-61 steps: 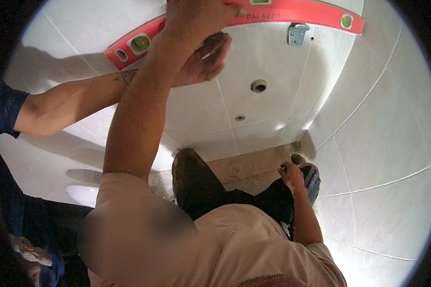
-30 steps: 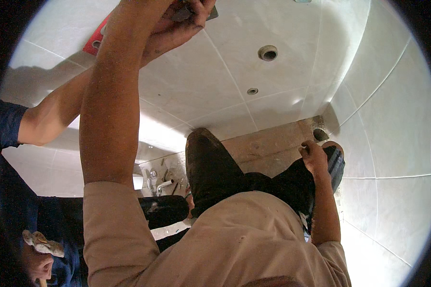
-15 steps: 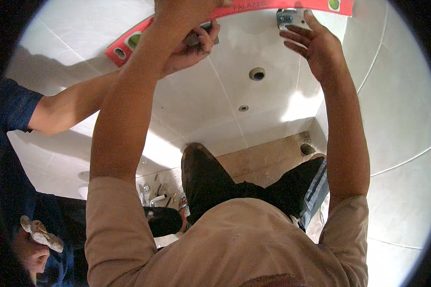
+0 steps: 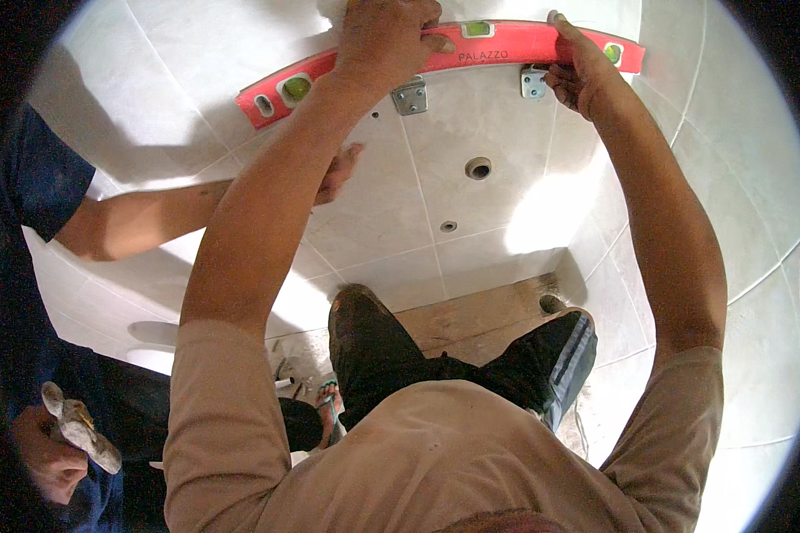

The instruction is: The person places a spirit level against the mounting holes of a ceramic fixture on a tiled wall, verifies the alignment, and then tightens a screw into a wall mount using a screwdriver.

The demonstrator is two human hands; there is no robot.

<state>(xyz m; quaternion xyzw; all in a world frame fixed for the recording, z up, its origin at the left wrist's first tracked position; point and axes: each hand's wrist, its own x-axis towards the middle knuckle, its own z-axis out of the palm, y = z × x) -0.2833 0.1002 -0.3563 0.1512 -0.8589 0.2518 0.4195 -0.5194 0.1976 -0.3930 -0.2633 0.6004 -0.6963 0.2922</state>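
Note:
A red spirit level [image 4: 542, 44] with green vials lies across the tiled wall at the top of the view. Two metal angle brackets, a left one [image 4: 410, 96] and a right one [image 4: 533, 85], sit just beneath it. My left hand [image 4: 384, 40] is closed over the level left of its middle vial, thumb along the front. Close to the level's right end, my right hand [image 4: 585, 75] grips it, thumb at the upper edge and curled fingers below, beside the right bracket. A co-worker's hand [image 4: 338, 173] is under my left forearm, apart from the level.
Two pipe openings, a larger [image 4: 478, 168] and a smaller [image 4: 449, 226], are set in the tiles. A floor hole [image 4: 551, 304] lies beyond my knee. At left, the co-worker's other hand [image 4: 49, 457] holds a whitish, dirty object [image 4: 80, 428]. A side wall [image 4: 747, 186] rises at right.
My right hand has gone from beside the right bracket to the level. The co-worker's hand has come away from the left bracket. The level appears lower in the view, and both brackets show fully.

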